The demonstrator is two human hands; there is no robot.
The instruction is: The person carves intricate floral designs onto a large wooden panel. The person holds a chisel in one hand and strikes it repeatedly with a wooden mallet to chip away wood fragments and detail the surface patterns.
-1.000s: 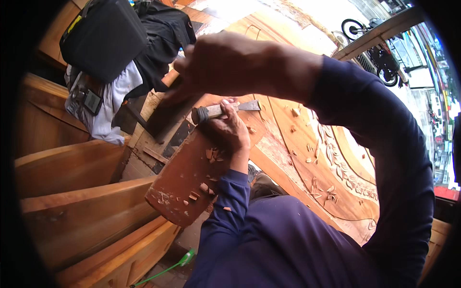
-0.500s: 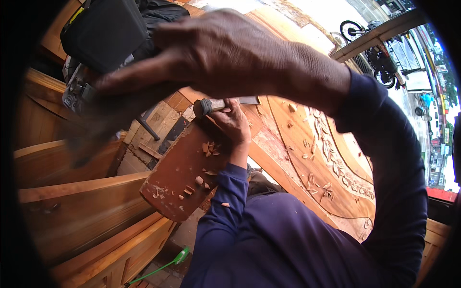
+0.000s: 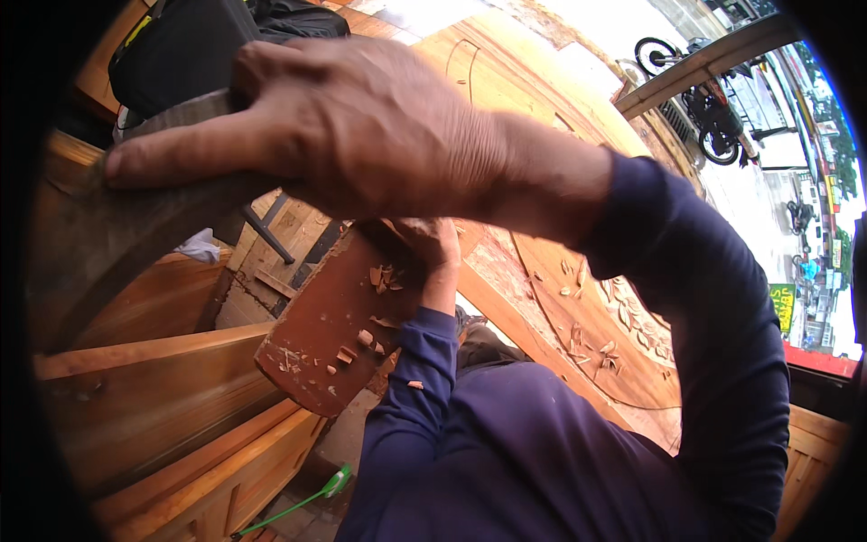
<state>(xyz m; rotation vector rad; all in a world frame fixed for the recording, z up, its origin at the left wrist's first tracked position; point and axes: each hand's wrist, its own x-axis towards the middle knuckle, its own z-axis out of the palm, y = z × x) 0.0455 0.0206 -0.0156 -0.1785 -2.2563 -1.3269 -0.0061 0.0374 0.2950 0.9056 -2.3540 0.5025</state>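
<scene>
Close to the camera, my right hand (image 3: 352, 126) is wrapped round a broad, flat wooden mallet (image 3: 90, 239), its thumb laid along the wood. The mallet is raised at the left, blurred at its far end. Below, my left hand (image 3: 433, 239) is closed, partly covered by the right wrist. The chisel handle with a dark band that it grips shows only in the earlier frame; now it is hidden. Beside the left forearm lies a reddish-brown board (image 3: 316, 316) with wood chips (image 3: 384, 278) on it. A carved wooden panel (image 3: 623, 379) with a leaf pattern extends to the right.
Wooden panels (image 3: 163, 370) stand along the left. A black padded seat (image 3: 181, 59) is at the upper left. A green cord (image 3: 298, 501) hangs at the lower left. Loose shavings (image 3: 591, 352) lie on the carved panel. A motorcycle (image 3: 713, 117) stands outside at the upper right.
My right hand has moved slightly left and the mallet has come up nearer the camera. The left hand's chisel handle has become hidden behind the right hand.
</scene>
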